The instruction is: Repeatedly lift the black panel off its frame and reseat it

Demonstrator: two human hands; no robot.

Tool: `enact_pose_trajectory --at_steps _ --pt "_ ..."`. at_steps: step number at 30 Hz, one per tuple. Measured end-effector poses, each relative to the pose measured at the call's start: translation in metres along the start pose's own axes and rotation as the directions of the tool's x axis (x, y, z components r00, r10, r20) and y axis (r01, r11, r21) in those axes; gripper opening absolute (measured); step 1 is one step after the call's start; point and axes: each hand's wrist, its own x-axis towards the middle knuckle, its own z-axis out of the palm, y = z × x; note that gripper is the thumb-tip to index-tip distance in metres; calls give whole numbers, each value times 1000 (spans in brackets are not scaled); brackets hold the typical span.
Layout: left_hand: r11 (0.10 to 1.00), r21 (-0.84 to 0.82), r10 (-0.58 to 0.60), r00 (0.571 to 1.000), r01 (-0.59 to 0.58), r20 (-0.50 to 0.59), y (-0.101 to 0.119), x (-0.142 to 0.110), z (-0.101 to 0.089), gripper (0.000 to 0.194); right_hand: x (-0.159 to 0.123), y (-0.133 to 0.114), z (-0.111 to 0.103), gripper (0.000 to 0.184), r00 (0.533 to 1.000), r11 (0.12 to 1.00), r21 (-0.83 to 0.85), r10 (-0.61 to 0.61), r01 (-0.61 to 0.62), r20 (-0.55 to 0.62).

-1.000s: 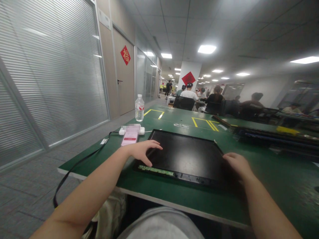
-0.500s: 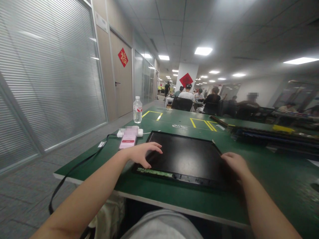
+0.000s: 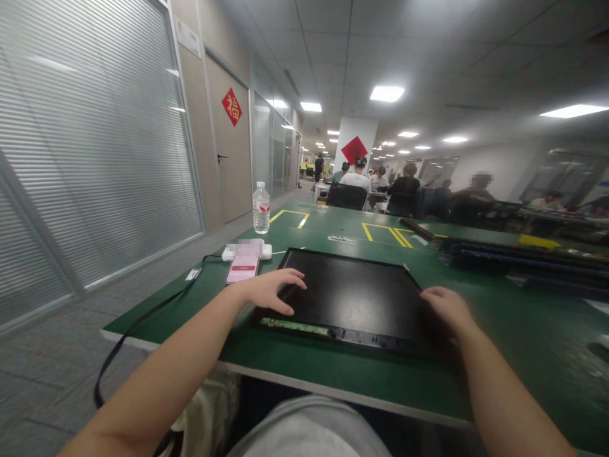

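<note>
A flat black display panel [image 3: 352,285] lies on the green table in front of me. Along its near edge runs a narrow green circuit board strip [image 3: 295,327]. My left hand [image 3: 273,292] is at the panel's left side, thumb and fingers spread apart over the dark surface; whether they touch it I cannot tell. My right hand [image 3: 445,308] has its fingers closed together on the panel's right edge, with the thumb hidden from view.
Left of the panel are a phone [image 3: 243,265], a white power strip [image 3: 228,251] with a black cable, and a water bottle [image 3: 261,208]. Dark panels [image 3: 495,263] are stacked at the right. Yellow tape [image 3: 380,227] marks the green table [image 3: 323,222]. Several people sit farther back.
My left thumb has shifted slightly away from the near edge strip, over the panel's surface. The right hand stays at the right edge, and the panel looks unmoved.
</note>
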Motion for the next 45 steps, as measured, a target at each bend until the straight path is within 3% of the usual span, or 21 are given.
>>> enact_pose_trajectory --at_steps 3,7,14,27,38,45 --pt "990 66 -116 985 125 -127 -6 4 5 48 0 0 -1 16 1000 1000 -17 -15 14 -18" --pt "941 157 -247 927 299 -280 -18 10 10 41 1 -1 -2 20 1000 998 -67 -1 1 -10" --pt "858 219 -385 864 465 -325 -25 13 11 40 11 12 4 37 997 983 -183 -19 32 71" --pt "814 284 -437 856 507 -276 -27 17 12 43 22 37 16 40 983 997 75 -20 6 182" --pt "804 287 -439 845 521 -304 -33 17 16 41 27 37 15 39 974 992 105 44 -69 223" --pt "821 179 -468 818 542 -335 -32 17 18 36 28 39 18 42 978 987 134 66 -94 196"
